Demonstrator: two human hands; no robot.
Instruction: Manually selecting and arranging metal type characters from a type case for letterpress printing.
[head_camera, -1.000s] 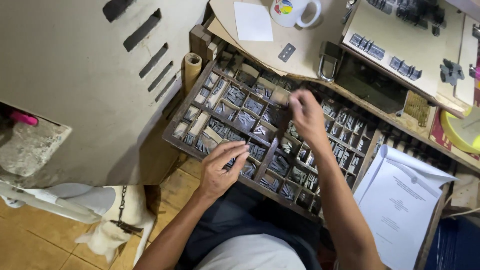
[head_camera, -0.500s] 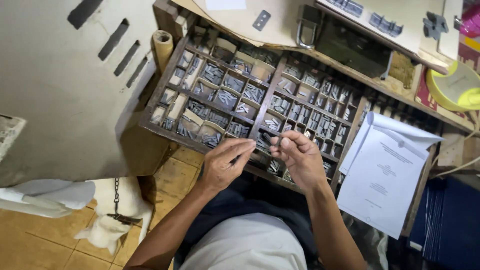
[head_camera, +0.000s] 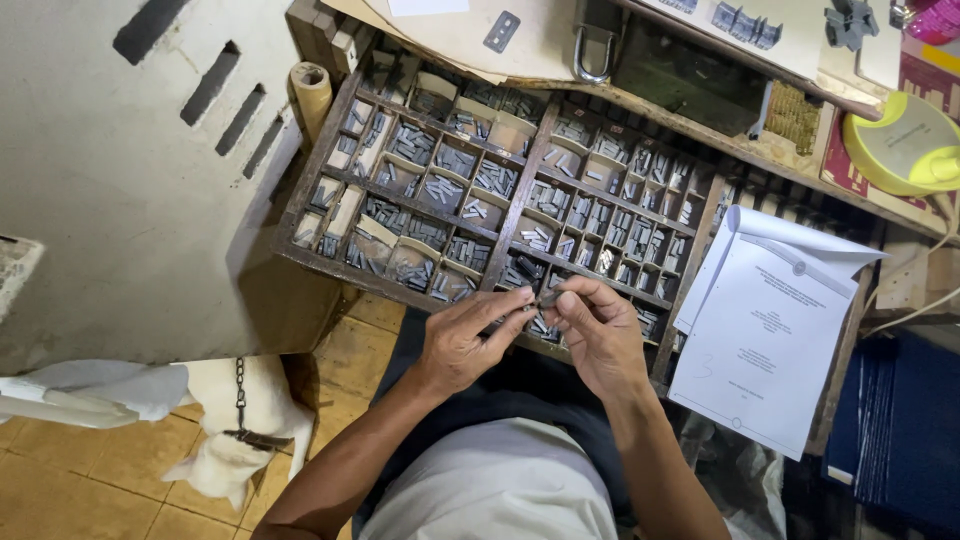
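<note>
Now, hands: left hand (head_camera: 462, 345) and right hand (head_camera: 598, 335) meet over the near edge of the tray (head_camera: 320, 170), fingertips together.
Piece: a small dark metal piece (head_camera: 548, 297) sits pinched at the fingertips, just above the tray's front rail.
Axis: its long side seems to run left to right between the two hands; which end leads is too small to tell.
Left fingers: narrow, thumb and forefinger closed toward the piece; whether they truly grip it cannot be told.
Right fingers: curled tight, holding the piece at its right end.
Tray: a wooden case of many small compartments filled with grey metal pieces, tilted across the view.
Edges: a grey cabinet (head_camera: 120, 200) stands close on the tray's left; papers (head_camera: 770, 340) overlap its right end; the table (head_camera: 450, 40) borders its far side.
Open room: only the narrow strip over the lap, between tray and body.
Hidden: the hands cover the compartments beneath them; a white animal (head_camera: 225, 440) on a chain lies partly under the cabinet.
</note>
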